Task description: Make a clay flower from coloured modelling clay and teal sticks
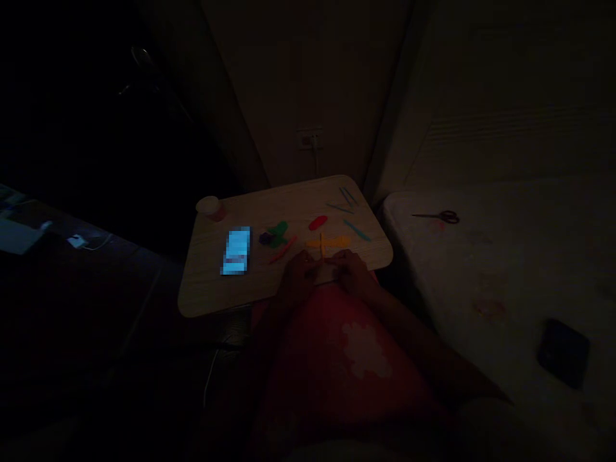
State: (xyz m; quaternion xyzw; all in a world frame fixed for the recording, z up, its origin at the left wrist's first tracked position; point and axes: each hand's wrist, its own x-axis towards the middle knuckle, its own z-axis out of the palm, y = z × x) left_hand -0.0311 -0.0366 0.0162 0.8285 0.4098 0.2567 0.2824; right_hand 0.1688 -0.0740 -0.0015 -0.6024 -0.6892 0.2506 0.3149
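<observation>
In dim light, an orange cross-shaped piece of what looks like modelling clay (337, 242) lies near the front edge of a small wooden table (202, 289). My left hand (299, 274) is at the lower left of the orange clay, fingers curled in at the end of its upright strip. From the right, my right hand (353, 271) meets the same end with its fingers bent together. Darkness hides the exact fingertip contact. Just beyond are a red oval piece (318, 222), a red-orange strip (283, 250) and a green shape (278, 233) beside a dark purple lump (265, 238).
A lit phone (236, 251) lies at the table's left, below a paper cup (210, 208). Several thin teal strips (357, 230) are at the right. Scissors (437, 217) and a dark blue object (563, 353) rest on the pale surface to the right. A wall socket (310, 138) holds a plug.
</observation>
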